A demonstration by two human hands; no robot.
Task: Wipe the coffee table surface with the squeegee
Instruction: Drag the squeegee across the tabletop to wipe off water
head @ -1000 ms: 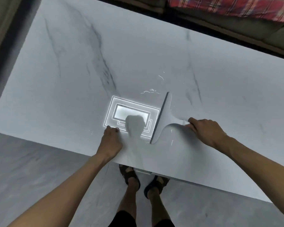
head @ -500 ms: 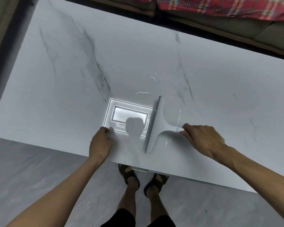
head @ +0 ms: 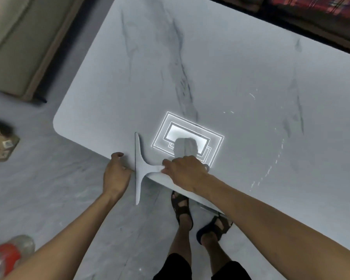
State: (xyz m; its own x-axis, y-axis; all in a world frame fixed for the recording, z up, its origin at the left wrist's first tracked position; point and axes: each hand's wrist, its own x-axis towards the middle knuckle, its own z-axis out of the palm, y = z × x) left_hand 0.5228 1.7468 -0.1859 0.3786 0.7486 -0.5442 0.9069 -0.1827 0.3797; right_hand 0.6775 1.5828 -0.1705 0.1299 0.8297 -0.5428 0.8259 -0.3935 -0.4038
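**A:** Where's the squeegee [head: 141, 168]?

**B:** At the tabletop's [head: 230, 67] 7 o'clock edge, with the blade half overhanging. My right hand [head: 185, 171] is wrapped round its handle. My left hand [head: 116, 174], loosely curled and holding nothing, sits at its 9 o'clock.

**A:** Any tip?

**B:** I'd press the blade flat until it clears the edge, then fetch the droplet streaks [head: 271, 164] at 3 o'clock.

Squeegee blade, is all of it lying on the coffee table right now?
No, the squeegee juts past the table edge, its near end over the floor.
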